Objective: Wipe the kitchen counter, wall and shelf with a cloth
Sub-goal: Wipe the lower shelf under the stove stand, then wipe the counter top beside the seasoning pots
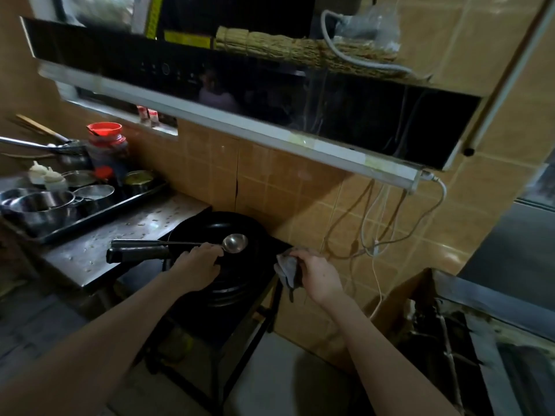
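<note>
Grey cloth [286, 270] is being gripped in the right hand [319, 276] beside the wok [222, 232]. The left hand [199, 265] is resting on its rim with relaxed fingers; keeping the wok steady should be helping the wiping.

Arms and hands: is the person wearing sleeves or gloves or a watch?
No. The left arm and right arm are bare as far as the picture shows, with no sleeves in sight. The left hand and right hand have no gloves. I see no rings, watch or bracelet, though the picture is dim.
</note>
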{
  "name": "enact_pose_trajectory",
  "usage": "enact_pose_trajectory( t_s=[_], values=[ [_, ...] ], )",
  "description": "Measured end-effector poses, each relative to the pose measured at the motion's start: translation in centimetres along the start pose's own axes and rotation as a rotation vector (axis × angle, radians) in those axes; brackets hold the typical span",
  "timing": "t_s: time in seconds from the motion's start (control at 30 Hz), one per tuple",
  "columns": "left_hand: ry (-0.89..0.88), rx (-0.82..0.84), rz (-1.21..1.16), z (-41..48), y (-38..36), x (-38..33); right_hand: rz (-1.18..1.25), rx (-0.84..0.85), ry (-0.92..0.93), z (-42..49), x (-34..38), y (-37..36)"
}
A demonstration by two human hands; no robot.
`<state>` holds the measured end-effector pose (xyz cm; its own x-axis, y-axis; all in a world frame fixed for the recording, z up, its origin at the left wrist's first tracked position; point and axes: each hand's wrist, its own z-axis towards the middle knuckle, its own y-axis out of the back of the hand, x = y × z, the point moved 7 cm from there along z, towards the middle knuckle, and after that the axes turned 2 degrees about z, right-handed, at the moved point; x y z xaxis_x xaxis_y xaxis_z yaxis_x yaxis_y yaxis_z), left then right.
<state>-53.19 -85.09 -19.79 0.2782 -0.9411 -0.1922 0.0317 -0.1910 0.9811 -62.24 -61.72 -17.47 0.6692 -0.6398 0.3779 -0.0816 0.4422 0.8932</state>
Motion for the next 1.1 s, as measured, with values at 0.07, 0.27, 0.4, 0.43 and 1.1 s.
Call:
enact_pose_trajectory(
  t_s=[0.07, 0.27, 0.4, 0.43, 1.1],
  values=[
    [0.009, -0.034, -0.005, -0.2, 0.9, 0.8, 0.012, 0.01, 0.034, 0.7, 1.1, -0.2],
    [0.016, -0.152, -0.044, -0.7, 4.0, 4.4, 0.049, -0.04, 0.099, 3.7, 4.7, -0.4],
    [0.073, -0.154, -0.055, -1.0, 4.8, 9.1, 0.097, -0.049, 0.161, 6.3, 8.9, -2.3],
    [0.093, -0.161, -0.064, -1.2, 5.0, 10.6, 0.115, -0.05, 0.164, 7.0, 10.1, -3.0],
    [0.337, -0.114, -0.04, -1.9, 9.1, 46.4, 0.328, 0.015, 0.165, 24.1, 35.3, -22.3]
  ],
)
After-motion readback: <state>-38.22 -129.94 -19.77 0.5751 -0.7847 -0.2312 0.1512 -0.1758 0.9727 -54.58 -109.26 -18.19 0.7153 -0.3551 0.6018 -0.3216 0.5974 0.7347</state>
